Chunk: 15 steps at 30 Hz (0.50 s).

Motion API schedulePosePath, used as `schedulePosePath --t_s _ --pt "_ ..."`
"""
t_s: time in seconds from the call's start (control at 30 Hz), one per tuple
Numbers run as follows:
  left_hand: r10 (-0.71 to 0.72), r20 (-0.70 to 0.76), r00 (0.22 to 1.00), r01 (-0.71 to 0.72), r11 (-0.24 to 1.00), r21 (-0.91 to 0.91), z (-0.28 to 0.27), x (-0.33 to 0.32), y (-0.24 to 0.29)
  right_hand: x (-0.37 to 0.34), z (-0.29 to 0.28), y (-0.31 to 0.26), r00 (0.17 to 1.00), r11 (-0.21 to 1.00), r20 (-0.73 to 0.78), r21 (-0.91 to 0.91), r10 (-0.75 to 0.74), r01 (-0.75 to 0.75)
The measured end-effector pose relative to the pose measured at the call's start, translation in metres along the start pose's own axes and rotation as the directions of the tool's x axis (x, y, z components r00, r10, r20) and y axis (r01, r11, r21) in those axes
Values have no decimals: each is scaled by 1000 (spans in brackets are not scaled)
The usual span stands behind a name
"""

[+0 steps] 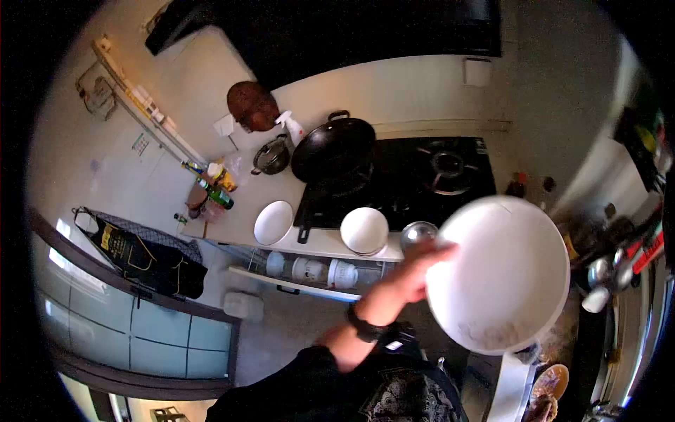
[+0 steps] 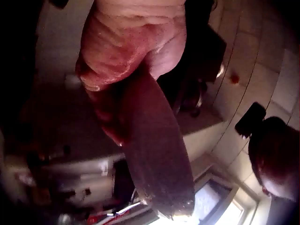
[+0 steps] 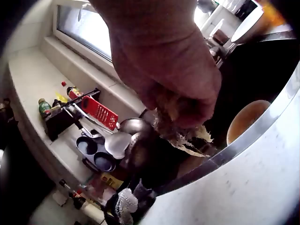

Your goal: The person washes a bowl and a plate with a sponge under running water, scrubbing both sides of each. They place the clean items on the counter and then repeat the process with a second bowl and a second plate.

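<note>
My left hand point(image 1: 416, 272) pinches the rim of a large white bowl point(image 1: 500, 271), its inside facing the head camera. In the left wrist view, the left hand point(image 2: 133, 47) grips the same bowl point(image 2: 157, 150), seen from the side and dark. The right hand point(image 3: 168, 75) curls its fingers round a clump of pale, ragged scraps point(image 3: 180, 136) over a dark sink with a metal rim point(image 3: 225, 157). An orange-brown bowl point(image 3: 248, 119) sits beside the clump. No right hand can be made out in the head view.
White bowls point(image 1: 273, 223) point(image 1: 364, 231) stand on the counter's front edge, above an open drawer point(image 1: 295, 283) of dishes. A black wok point(image 1: 334, 149) rests on the stove point(image 1: 450, 200). Utensils and a red slotted turner point(image 3: 100, 112) stand by the windowsill.
</note>
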State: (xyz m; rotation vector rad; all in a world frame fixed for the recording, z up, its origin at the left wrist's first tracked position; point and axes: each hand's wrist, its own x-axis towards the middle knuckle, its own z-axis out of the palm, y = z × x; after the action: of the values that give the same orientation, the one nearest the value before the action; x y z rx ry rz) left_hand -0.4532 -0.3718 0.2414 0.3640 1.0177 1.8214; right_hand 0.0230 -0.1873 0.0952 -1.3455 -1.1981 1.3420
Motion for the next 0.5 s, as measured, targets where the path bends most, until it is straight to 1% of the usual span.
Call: schedulePosePath --t_s 0.03,0.07,0.1,0.13,0.17,0.23,0.27,0.3,0.37,0.4,0.47,0.5 --pt "33 -125 992 -37 999 -27 -42 -17 19 -6 23 -11 998 990 -25 131 50 -47" --pt "211 -230 950 -247 959 -139 -78 -36 34 0 28 -5 1000 996 6 91 24 -24" --pt "335 -320 886 -387 916 -110 -73 -59 73 5 34 0 999 999 35 53 -1 0" --pt "406 -450 795 -473 880 -42 -116 -80 87 0 53 -10 994 996 80 70 -68 62" --pt "458 -559 691 -566 824 -23 -128 -102 110 -1 67 -15 984 990 120 68 -131 124" --pt "552 -705 445 -673 726 143 -174 -139 139 -10 93 -27 997 999 -49 13 -52 53" --pt "592 -749 299 -691 676 258 -203 -154 147 -6 97 -20 989 988 -1 47 -147 147" --pt "623 -768 147 -687 623 374 -240 -167 151 -3 98 -14 989 989 -11 27 -145 145" --pt "593 -804 -45 -720 539 437 -332 -188 145 -10 125 -32 989 990 -35 -13 -143 143" --pt "543 -835 -92 -703 558 441 -373 -195 140 -11 133 -44 969 974 155 -91 -194 209" --pt "439 -881 -179 -667 604 437 -443 -205 123 -14 153 -50 987 981 71 -120 -144 152" --pt "411 -900 -148 -669 629 397 -466 -209 114 -15 156 -50 992 984 26 -133 -120 123"
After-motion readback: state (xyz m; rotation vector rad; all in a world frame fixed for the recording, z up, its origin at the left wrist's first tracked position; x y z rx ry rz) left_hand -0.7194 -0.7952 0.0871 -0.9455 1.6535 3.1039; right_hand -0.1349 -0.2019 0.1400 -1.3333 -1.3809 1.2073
